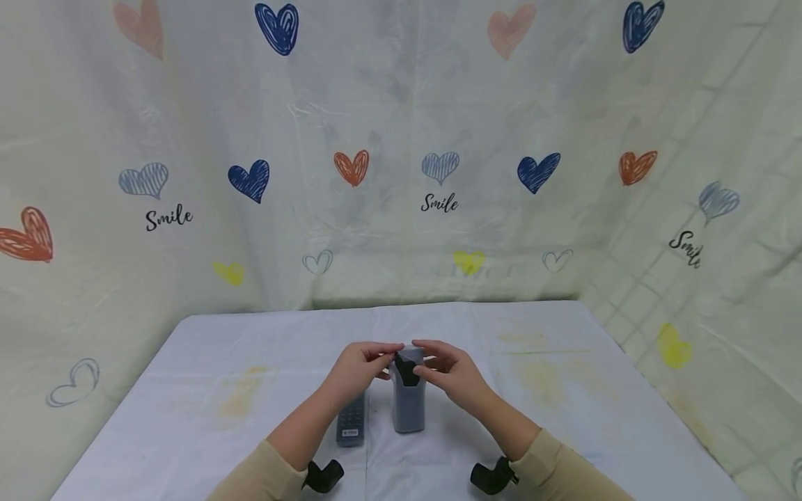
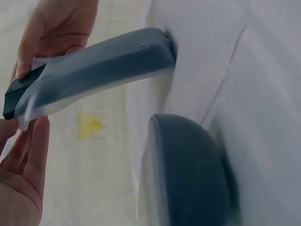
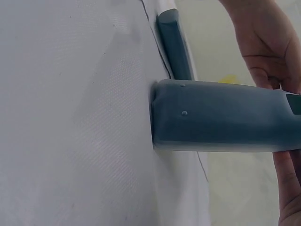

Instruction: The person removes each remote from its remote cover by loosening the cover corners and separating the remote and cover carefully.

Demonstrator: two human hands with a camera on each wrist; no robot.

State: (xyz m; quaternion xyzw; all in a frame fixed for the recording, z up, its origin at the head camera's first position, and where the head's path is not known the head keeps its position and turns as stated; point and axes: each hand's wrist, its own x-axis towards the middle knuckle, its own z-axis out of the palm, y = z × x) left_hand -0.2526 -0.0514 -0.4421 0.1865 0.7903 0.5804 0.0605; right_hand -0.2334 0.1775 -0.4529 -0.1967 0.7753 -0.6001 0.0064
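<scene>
A dark remote control in a translucent, blue-grey-looking sleeve [image 1: 409, 403] stands upright, its lower end at the white table. At the top, a black part of the remote [image 2: 18, 96] shows past the sleeve's edge. My left hand [image 1: 363, 362] pinches the upper left edge between thumb and fingers. From the other side, my right hand [image 1: 452, 372] grips the upper right edge, thumb across the front. Both hands, left [image 2: 23, 179] and right [image 2: 59, 30], meet near the sleeve's end in the left wrist view. Two small bumps mark the sleeve [image 3: 216, 115] near its lower end.
A second remote [image 1: 351, 421] with a keypad and white label lies on the table to the left, partly under my left forearm. The white cloth [image 1: 207, 417] has yellowish stains and a crease. Behind hangs a curtain [image 1: 388, 97] printed with hearts.
</scene>
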